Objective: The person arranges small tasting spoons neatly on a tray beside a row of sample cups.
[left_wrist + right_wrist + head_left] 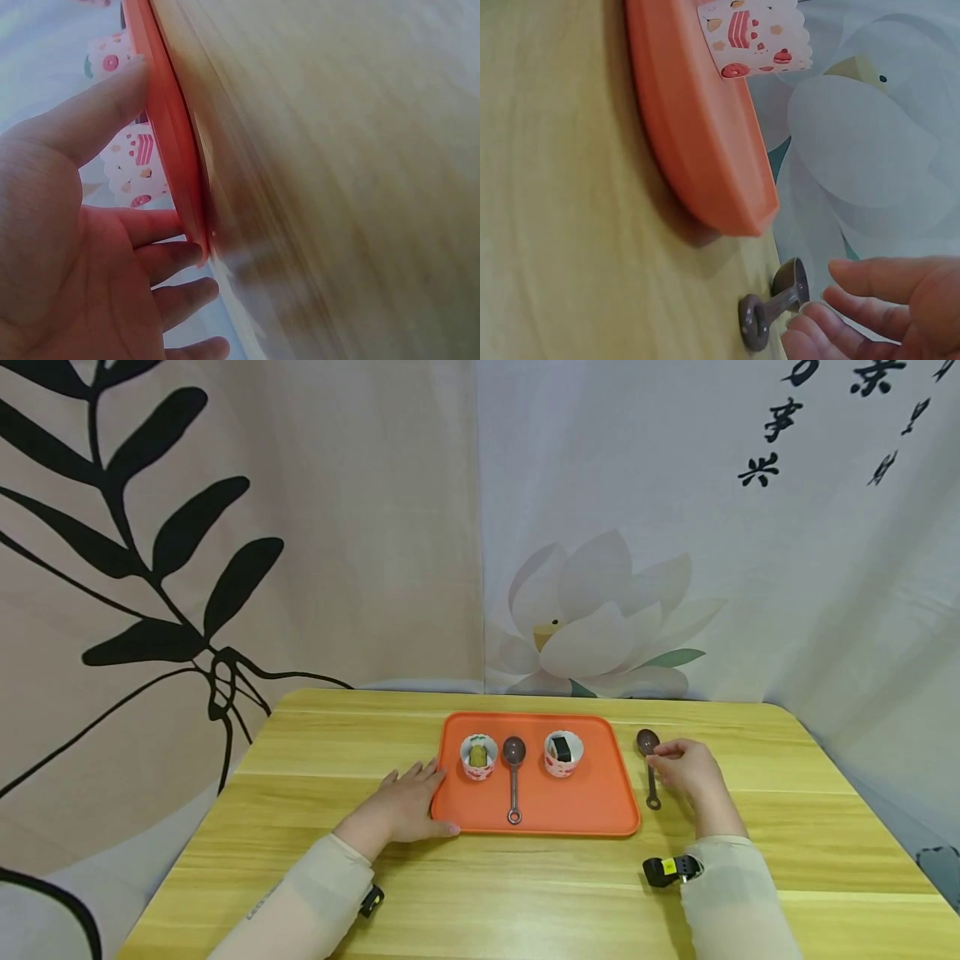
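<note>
Your Left Hand (401,806) Is Resting Against the Orange Tray (585,810), Your Right Hand (686,768) Is Sitting Close by the Loose Spoon (651,787)

Two patterned cups are standing on the tray: the left cup (479,772) is holding a green item (477,756), the right cup (559,768) a black-and-white one (562,748). Between them a tray spoon (513,777) is lying, its handle pointing toward you. The tray's raised right rim is rising between the right cup and the loose spoon, which is lying right of the tray, its bowl toward the worktop's far edge.

You are spreading your left fingers, nearly straight, at the tray's left rim, the thumb touching near its near left corner. Your right fingers are bending lightly, the thumb apart from the loose spoon; whether a fingertip is touching it, you cannot tell.

The tray is sitting nearer the far edge; wood is stretching from it toward both side edges and toward you.

The worktop (517,893) is showing yellowish grain. Behind its far edge a cloth backdrop (375,527) is hanging, printed with a pale lotus (592,585) and a dark leafy plant (183,535).
</note>
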`<state>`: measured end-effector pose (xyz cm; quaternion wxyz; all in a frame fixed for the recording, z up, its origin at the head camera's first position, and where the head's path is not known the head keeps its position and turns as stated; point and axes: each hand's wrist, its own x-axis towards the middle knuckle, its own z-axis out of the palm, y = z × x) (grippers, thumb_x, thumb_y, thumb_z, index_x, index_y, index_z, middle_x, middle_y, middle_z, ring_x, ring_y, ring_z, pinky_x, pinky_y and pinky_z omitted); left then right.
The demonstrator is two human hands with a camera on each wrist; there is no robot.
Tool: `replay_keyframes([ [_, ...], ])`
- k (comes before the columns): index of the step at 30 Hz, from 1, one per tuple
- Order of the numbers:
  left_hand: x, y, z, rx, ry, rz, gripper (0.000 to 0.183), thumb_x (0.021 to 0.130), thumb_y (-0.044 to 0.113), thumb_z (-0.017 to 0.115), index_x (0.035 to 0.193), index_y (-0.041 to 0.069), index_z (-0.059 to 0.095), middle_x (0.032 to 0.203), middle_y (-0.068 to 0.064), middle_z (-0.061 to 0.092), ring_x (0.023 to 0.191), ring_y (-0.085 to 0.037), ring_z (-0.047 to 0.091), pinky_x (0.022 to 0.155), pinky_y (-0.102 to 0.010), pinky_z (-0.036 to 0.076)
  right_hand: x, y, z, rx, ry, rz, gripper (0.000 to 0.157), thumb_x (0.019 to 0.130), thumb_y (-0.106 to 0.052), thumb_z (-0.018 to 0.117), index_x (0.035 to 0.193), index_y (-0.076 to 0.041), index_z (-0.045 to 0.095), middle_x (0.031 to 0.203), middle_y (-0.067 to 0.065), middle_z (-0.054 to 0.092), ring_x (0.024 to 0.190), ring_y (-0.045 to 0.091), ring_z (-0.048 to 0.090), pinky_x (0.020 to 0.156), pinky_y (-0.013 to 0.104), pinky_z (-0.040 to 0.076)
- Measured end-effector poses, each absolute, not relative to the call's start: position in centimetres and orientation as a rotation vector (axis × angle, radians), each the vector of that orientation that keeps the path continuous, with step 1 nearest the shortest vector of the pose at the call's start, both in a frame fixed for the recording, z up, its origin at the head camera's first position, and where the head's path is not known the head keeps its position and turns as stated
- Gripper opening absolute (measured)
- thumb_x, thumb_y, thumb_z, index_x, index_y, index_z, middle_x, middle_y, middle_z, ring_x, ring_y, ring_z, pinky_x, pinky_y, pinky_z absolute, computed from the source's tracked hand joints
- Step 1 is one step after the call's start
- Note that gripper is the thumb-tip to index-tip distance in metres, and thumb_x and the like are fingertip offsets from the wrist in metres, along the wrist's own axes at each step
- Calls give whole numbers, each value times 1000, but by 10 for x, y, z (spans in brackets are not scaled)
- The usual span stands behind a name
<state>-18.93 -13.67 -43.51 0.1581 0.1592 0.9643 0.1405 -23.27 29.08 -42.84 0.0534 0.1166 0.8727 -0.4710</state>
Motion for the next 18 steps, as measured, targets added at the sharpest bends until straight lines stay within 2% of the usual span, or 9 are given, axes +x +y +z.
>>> replay_keyframes([
  [6,-189,-137,-435,457,2757,403,98,84,59,73,155,3,35,163,-15,25,150,-39,22,117,-63,16,-233,293,-433,367,2588,-1466,35,96,-6,64,122,14,53,101,18,63,77,18,63,68,29,58],
  [18,-189,-137,-436,462,2758,407,98,84,59,73,155,3,35,163,-15,26,150,-39,22,117,-63,16,-234,294,-442,399,2571,-1501,32,92,-3,65,116,15,54,87,10,63,66,13,60,62,27,58],
])
